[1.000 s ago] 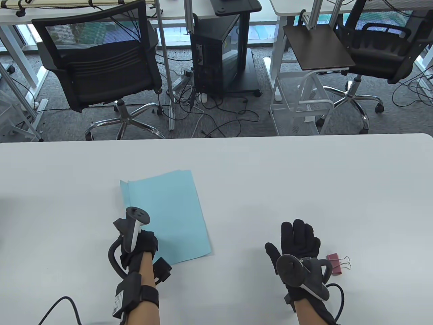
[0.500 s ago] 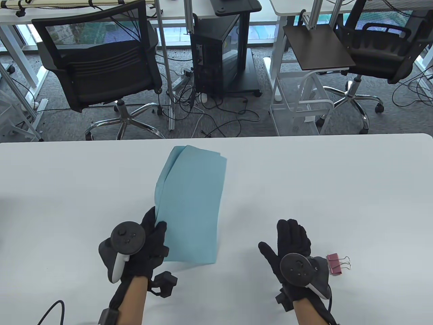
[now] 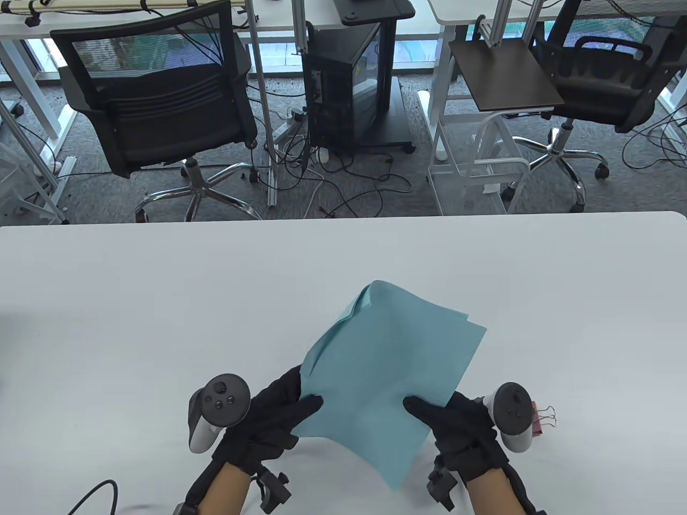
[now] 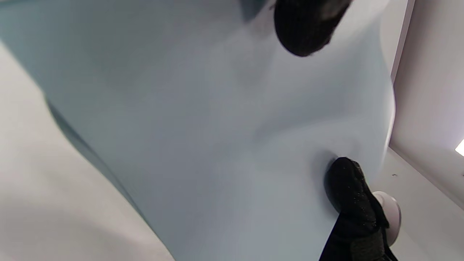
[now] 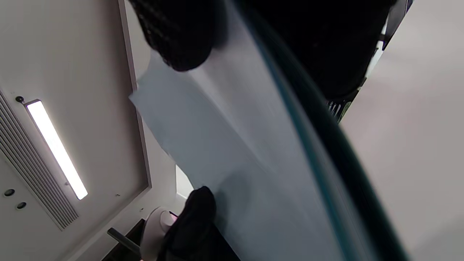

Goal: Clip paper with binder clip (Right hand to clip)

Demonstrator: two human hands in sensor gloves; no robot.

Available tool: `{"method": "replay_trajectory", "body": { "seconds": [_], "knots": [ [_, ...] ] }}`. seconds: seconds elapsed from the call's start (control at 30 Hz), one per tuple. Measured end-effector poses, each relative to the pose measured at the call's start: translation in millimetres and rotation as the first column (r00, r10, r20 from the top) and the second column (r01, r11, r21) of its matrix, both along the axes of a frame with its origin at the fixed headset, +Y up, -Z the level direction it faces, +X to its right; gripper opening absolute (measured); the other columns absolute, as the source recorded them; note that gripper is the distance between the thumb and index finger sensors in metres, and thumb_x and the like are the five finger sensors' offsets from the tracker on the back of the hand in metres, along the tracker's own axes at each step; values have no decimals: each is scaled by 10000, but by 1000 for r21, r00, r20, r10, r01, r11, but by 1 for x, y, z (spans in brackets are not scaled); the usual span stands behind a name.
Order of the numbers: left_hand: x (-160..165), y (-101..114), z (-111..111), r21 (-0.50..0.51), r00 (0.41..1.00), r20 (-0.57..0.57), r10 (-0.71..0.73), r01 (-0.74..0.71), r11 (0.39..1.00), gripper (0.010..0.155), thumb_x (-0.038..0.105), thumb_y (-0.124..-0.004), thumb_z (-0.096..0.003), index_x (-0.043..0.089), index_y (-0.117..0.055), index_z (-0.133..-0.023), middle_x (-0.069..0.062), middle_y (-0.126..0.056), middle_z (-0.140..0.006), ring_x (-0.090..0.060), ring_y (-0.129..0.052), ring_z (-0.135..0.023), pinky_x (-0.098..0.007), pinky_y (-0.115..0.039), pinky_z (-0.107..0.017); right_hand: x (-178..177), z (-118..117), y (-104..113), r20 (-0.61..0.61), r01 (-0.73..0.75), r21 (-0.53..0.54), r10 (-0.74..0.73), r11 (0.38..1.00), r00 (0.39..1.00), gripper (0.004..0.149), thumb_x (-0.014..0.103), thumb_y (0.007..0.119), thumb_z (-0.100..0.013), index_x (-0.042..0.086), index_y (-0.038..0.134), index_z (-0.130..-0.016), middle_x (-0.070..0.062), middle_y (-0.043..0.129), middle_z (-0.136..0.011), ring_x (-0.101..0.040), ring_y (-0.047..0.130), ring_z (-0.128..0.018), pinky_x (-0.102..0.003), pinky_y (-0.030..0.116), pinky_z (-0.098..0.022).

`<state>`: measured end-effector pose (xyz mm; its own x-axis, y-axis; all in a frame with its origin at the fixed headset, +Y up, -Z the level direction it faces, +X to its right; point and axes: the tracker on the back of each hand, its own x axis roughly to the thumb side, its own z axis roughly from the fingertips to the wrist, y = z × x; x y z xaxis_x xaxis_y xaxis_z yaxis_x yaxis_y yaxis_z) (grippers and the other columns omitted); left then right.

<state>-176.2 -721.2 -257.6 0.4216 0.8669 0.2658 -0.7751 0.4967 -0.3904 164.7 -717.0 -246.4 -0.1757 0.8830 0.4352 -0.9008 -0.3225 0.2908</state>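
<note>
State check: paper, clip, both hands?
Blue paper sheets: lifted off the table, held at two edges, unclipped.
Pink binder clip: lying on the table behind the right hand, untouched.
Left hand: grips the paper's left edge, thumb on top.
Right hand: grips the paper's right edge, thumb on top.

I note a white table (image 3: 161,279) across the near half. Beyond its far edge: black office chair (image 3: 155,102) far left, black computer tower (image 3: 349,80) center, white wire cart (image 3: 472,166) right, second chair (image 3: 596,70) far right, cables (image 3: 333,182) on the carpet.
</note>
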Motion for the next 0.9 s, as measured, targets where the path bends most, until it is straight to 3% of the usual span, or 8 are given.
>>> {"method": "replay_trajectory", "body": {
  "seconds": [0.07,0.17,0.37,0.43,0.5,0.57,0.73,0.9],
  "knots": [
    [-4,3,1,34,995,-75,59,-57,998,700,513,-695,-589,298,-349,-1158,67,-604,-1184,-321,-688,-1088,-584,-577,-802,-1,2,6,5,-88,63,88,994,996,448,236,758,-583,154,673,-1015,-109,888,-913,-313,976,-714,-513,824,-512],
    [-9,11,3,127,975,-145,169,-151,980,521,461,-720,-588,360,-545,-1068,151,-811,-974,-202,-858,-918,-525,-668,-769,-3,9,15,124,-166,167,146,972,982,423,269,799,-555,182,727,-963,-72,922,-856,-288,985,-667,-511,821,-501],
    [-2,39,19,337,974,-205,98,-24,941,437,444,-683,-609,403,-573,-1030,174,-788,-1007,-170,-871,-906,-469,-710,-753,-6,26,44,309,-287,339,182,896,933,453,330,774,-560,156,720,-975,-83,912,-864,-287,975,-669,-514,812,-509],
    [3,32,18,314,974,-220,52,20,949,439,434,-681,-609,398,-575,-1034,160,-797,-1017,-187,-871,-917,-481,-708,-749,-7,24,39,326,-365,298,266,882,907,479,330,768,-563,145,697,-999,-96,896,-892,-297,968,-695,-519,809,-516],
    [8,6,12,168,965,-252,-77,122,978,441,421,-678,-614,381,-581,-1042,136,-796,-1033,-206,-881,-915,-488,-712,-742,-9,12,11,290,-499,125,449,858,845,483,308,768,-569,118,698,-1008,-131,894,-901,-327,968,-701,-533,809,-508],
    [9,-17,11,94,960,-231,-160,185,978,418,406,-660,-621,355,-626,-1035,110,-826,-1024,-220,-914,-885,-491,-734,-721,-8,7,-9,257,-493,60,464,868,848,462,288,767,-570,112,716,-994,-154,892,-905,-343,965,-708,-541,813,-500],
    [6,8,13,212,957,-272,-105,166,963,409,412,-657,-622,358,-638,-1027,117,-841,-1005,-195,-916,-877,-480,-736,-724,-8,10,14,286,-446,158,391,881,875,437,282,771,-568,110,750,-969,-131,923,-862,-328,980,-672,-535,817,-492],
    [11,-26,8,35,958,-195,-210,221,975,429,417,-624,-630,320,-634,-1048,70,-826,-1038,-227,-902,-902,-497,-733,-718,-9,1,-16,156,-491,-14,487,871,859,458,290,760,-575,73,747,-977,-138,929,-847,-302,998,-632,-520,835,-464]
  ]
}}
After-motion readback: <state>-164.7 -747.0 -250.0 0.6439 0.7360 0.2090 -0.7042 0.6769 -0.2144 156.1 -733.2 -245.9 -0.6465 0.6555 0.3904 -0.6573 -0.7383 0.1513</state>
